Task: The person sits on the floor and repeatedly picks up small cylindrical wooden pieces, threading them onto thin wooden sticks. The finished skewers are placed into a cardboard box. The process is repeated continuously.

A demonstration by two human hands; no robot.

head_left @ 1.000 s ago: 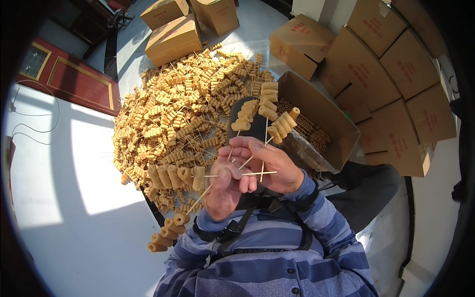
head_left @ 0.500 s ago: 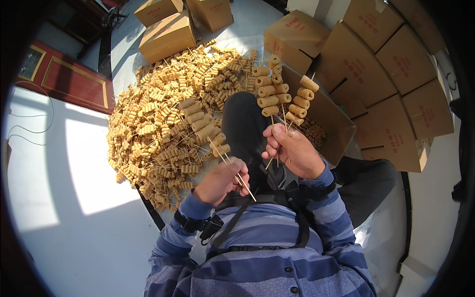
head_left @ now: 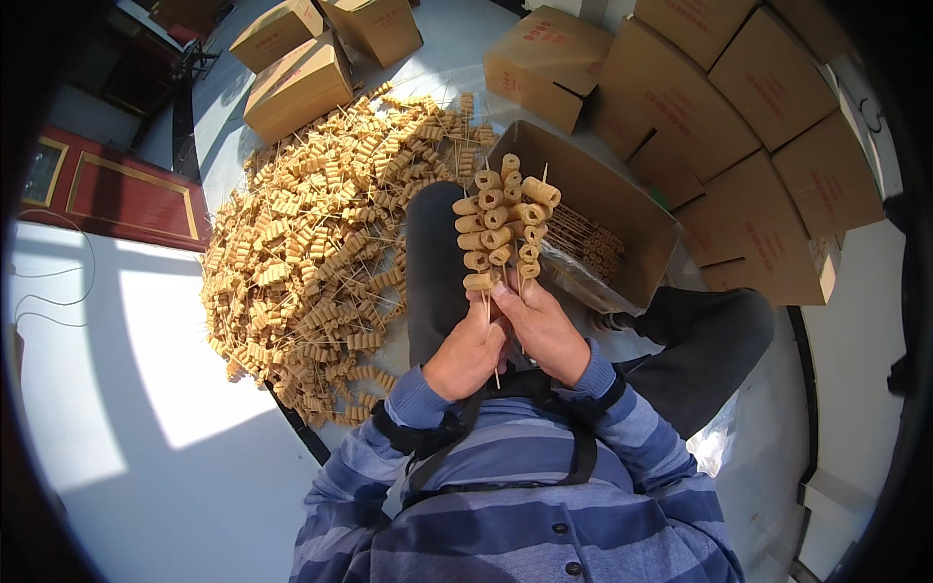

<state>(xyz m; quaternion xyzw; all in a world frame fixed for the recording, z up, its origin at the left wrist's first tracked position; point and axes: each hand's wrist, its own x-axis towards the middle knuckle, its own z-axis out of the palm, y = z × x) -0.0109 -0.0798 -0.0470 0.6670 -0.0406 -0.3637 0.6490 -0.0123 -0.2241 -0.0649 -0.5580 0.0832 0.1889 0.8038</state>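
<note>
My left hand (head_left: 465,358) and my right hand (head_left: 546,332) are together in front of my body, thumbs almost touching. Both are closed around the bare stick ends of several skewers (head_left: 494,233). Short, hollow tan rolls are threaded on each stick and stand upright above my fingers in side-by-side columns. How the sticks divide between the two hands is hard to make out. Thin stick ends poke out below my left fingers. Just beyond the bunch is an open cardboard box (head_left: 637,216) with more skewers (head_left: 591,248) lying in it.
A large heap of similar skewers (head_left: 301,243) covers the floor to the left of my dark-trousered leg (head_left: 432,253). Cardboard boxes (head_left: 301,92) stand behind it. More boxes (head_left: 709,146) are stacked at the right. A red door panel (head_left: 126,199) is at far left.
My hands have come together, bringing the left hand's skewers rightward against the right hand's skewers into one bunch. The view has shifted slightly, showing more of the open box.
</note>
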